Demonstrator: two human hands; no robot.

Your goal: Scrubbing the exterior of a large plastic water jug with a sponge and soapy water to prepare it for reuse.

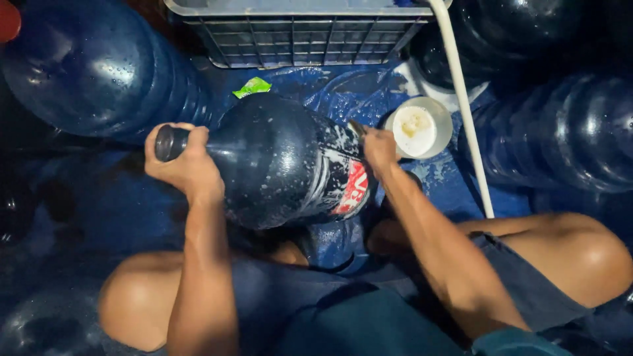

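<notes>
Dark blue shorts [316, 310] and my bare knees fill the near edge of the view, where I sit cross-legged on a wet blue floor [92, 217]; just above my lap a big dark blue water jug [277, 158] lies on its side, streaked with white suds, its red and white label [353, 191] facing my right knee; my left hand [188, 165] has its grip wrapped tight round the jug's neck, beside the open mouth [165, 143] that points to my left; my right hand [379, 146] is pressed to the jug's soapy body near the label, its grip closed on something small and dark that I cannot make out; just beyond that hand a small white bowl [428, 125] of pale foamy liquid stands on the floor, and a white hose [461, 99] runs past it on the right, down towards my knee; a scrap of green wrapper [252, 86] lies just beyond the jug; farther off, more blue jugs [99, 72] lie at both sides, and a grey plastic crate [297, 33] stands at the far edge.
</notes>
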